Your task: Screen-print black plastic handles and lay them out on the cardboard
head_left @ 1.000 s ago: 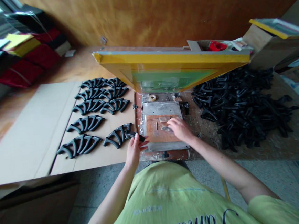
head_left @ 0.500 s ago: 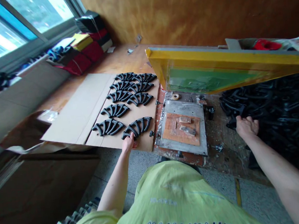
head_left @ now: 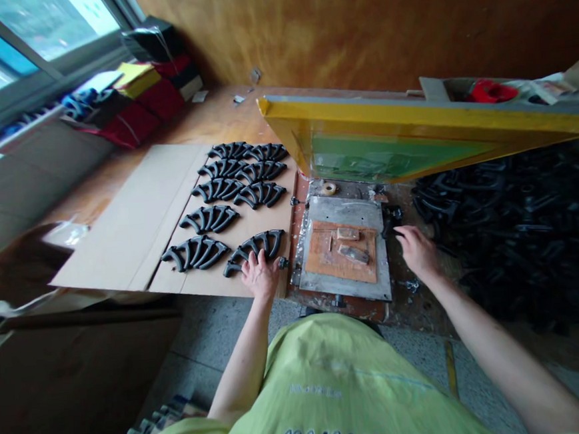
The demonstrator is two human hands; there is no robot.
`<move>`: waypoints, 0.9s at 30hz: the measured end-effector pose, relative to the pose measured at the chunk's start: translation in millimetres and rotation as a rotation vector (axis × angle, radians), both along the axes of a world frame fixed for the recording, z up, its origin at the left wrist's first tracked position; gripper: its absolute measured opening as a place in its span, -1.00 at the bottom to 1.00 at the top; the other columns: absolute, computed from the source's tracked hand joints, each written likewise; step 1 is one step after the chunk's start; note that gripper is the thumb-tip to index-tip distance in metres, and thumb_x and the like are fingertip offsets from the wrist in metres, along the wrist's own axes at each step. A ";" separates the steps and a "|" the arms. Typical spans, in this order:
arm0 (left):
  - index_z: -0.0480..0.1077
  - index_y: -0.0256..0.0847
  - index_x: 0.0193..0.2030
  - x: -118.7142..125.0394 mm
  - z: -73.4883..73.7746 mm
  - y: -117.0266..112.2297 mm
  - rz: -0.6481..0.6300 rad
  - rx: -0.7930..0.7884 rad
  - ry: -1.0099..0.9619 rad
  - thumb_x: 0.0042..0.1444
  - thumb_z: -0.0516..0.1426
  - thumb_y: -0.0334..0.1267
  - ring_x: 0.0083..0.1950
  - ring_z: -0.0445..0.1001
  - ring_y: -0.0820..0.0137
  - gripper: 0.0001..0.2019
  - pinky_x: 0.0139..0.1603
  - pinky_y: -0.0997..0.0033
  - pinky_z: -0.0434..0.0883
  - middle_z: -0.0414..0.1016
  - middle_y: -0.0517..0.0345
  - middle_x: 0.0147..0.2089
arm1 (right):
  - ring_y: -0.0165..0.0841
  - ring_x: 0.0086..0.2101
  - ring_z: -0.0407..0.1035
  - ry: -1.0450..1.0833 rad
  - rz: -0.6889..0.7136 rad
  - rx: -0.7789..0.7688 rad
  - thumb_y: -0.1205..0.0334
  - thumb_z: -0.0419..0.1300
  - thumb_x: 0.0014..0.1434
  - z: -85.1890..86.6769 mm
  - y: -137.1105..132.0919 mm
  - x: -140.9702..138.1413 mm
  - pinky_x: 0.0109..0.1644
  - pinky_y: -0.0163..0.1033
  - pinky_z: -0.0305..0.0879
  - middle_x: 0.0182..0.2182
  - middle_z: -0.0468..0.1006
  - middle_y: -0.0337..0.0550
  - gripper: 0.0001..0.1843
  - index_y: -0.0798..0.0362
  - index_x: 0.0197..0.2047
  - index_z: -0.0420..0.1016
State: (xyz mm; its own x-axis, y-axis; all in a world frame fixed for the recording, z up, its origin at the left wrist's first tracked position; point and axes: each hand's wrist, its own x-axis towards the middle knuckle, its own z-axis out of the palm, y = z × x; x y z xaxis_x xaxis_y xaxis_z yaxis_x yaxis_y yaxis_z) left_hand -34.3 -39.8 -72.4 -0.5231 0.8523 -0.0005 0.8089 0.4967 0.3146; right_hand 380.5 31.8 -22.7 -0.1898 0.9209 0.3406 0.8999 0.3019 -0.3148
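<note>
Fingers spread, my left hand [head_left: 261, 277] is at the near end of a fanned group of curved black plastic parts [head_left: 262, 244] on the cardboard sheet [head_left: 139, 188]. Whether its fingertips touch the parts I cannot tell. My right hand [head_left: 419, 253] is pinched beside the right edge of the metal plate [head_left: 339, 206], with a small black plastic part [head_left: 387, 228] at its fingertips, mostly dark against the plate's black knob [head_left: 395, 214]. On that plate lies an orange-brown board [head_left: 318, 261] bearing small blocks [head_left: 354, 253].
A yellow-edged screen frame [head_left: 402, 124] with a green mesh is tilted up behind the plate. To the right lies a large heap of black parts [head_left: 526, 238]. A tape roll [head_left: 328, 188] sits behind the plate. Red and black boxes [head_left: 160, 97] stand near the window.
My right hand has left the heap and moved left to the plate's edge, bringing a black part. My left hand has opened and shifted slightly right. The view has turned slightly right.
</note>
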 end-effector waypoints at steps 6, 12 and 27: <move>0.39 -0.19 0.23 2.0 -4.3 20.3 0.119 -0.043 -0.039 0.16 0.06 0.17 0.36 0.07 -0.23 -0.38 0.24 -0.31 0.08 0.21 -0.22 0.39 | -0.20 -0.04 0.43 0.008 0.343 -0.048 0.37 -0.06 0.33 -3.7 -8.9 -85.0 0.10 -0.05 0.38 -0.03 0.58 -0.02 -0.58 0.02 0.08 0.56; 0.46 -0.11 0.17 -3.9 4.4 18.9 0.051 -0.040 -0.075 0.14 0.13 0.09 0.35 0.15 -0.14 -0.48 0.23 -0.21 0.15 0.29 -0.12 0.37 | -0.20 -0.06 0.40 -0.040 0.380 -0.040 0.43 -0.01 0.29 -3.8 -0.6 -108.6 0.06 -0.09 0.37 -0.04 0.59 -0.04 -0.57 0.02 0.08 0.57; 0.40 -0.08 0.25 -69.9 2.1 108.8 -0.179 -0.166 -0.035 0.13 0.16 0.08 0.42 0.12 -0.02 -0.43 0.33 -0.05 0.14 0.22 0.00 0.43 | -0.18 0.06 0.34 -0.062 0.341 -0.067 0.38 0.03 0.31 -1.0 -2.8 -121.1 0.16 -0.05 0.31 0.10 0.52 -0.03 -0.58 0.02 0.16 0.51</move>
State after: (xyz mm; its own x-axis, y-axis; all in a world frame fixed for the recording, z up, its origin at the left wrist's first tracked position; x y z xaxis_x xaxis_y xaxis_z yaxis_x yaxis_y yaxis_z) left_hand -104.2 69.0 -70.3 -0.3612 0.9180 -0.1634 0.8787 0.3938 0.2698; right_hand 259.4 29.0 -23.7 -0.5088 0.8207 0.2600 0.7686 0.5691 -0.2921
